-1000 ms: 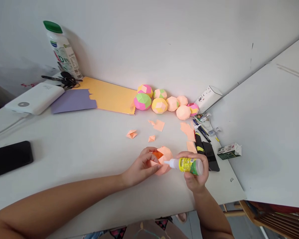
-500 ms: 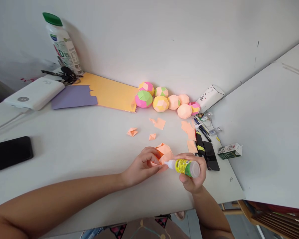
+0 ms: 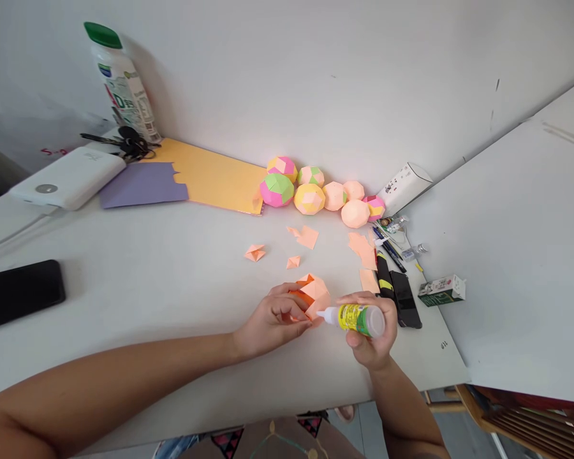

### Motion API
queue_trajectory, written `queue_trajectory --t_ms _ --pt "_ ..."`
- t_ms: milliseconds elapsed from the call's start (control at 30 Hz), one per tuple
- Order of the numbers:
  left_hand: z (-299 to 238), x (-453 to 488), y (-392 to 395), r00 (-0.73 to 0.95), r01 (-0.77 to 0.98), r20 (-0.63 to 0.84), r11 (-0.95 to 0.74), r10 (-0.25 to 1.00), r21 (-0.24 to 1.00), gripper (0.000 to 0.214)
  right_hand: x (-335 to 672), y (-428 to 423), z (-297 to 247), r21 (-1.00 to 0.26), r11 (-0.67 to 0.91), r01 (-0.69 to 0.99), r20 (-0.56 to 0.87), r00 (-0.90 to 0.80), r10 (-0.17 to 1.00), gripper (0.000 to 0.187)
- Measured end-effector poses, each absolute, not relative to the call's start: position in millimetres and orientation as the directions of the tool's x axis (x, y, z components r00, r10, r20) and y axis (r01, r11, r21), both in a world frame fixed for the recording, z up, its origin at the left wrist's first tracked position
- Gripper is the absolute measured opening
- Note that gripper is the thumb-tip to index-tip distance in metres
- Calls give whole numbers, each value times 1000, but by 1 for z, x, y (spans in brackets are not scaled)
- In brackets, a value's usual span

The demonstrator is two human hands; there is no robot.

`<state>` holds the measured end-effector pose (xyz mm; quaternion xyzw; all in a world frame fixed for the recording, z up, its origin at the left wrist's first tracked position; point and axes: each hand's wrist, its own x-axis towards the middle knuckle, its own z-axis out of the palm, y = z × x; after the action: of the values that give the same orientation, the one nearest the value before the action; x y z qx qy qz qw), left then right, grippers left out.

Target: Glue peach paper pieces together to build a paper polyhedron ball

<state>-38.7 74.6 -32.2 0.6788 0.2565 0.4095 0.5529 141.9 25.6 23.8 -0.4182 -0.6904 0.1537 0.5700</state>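
My left hand (image 3: 273, 319) is closed around a half-built peach paper ball (image 3: 314, 293) on the white table (image 3: 172, 280), fingers pinching its near side. In my right hand (image 3: 370, 335) lies a small glue bottle (image 3: 356, 318) with a yellow-green label, held sideways. Its white nozzle touches the paper ball's right edge. Small folded peach paper pieces (image 3: 254, 252) lie just beyond the ball.
Several finished coloured paper balls (image 3: 309, 197) line the wall. Pens and a black object (image 3: 397, 280) sit right of my hands, with a small carton (image 3: 442, 290). Orange and purple paper sheets (image 3: 210, 178), a power bank (image 3: 67, 178), keys, a bottle (image 3: 122, 83) and a black phone (image 3: 19, 293) are at left.
The paper ball has been turned a little in my left hand, and the glue nozzle has shifted slightly along its edge. Both hands stay in place.
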Motion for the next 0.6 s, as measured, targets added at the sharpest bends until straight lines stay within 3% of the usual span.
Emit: queue_trajectory --t_ms 600 --pt "-30 -38 75 515 -95 250 -236 820 967 29 141 25 24 -654 608 449 674 -17 738 44"
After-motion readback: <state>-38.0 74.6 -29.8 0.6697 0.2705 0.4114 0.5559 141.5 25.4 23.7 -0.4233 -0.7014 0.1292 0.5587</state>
